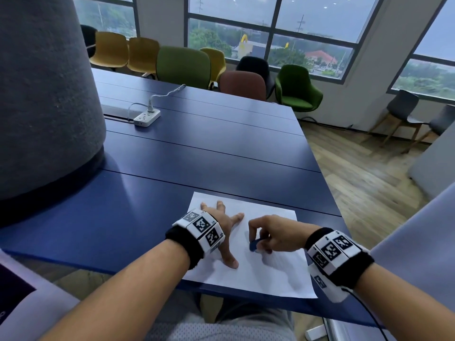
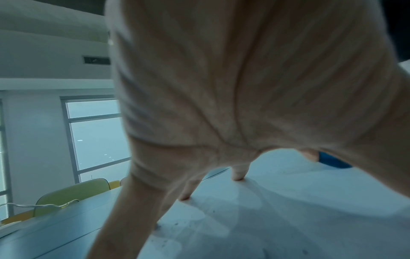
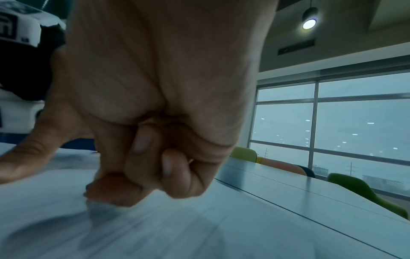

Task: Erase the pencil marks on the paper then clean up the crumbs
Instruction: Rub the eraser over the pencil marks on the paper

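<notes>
While pinched, eraser (image 1: 253, 246) seemingly on paper (image 1: 278, 271).

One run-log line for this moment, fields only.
phase: erasing | left hand: spread, pressing paper | right hand: pinching blue eraser on paper | crumbs: uncleared

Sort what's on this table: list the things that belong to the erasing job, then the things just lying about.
In the job:
paper, pinned by the left hand
blue eraser, pinched in the right hand
dark crumbs on the sheet

Lying about:
white power strip with its cable
grey felt lampshade
chairs beyond the blue table
</notes>
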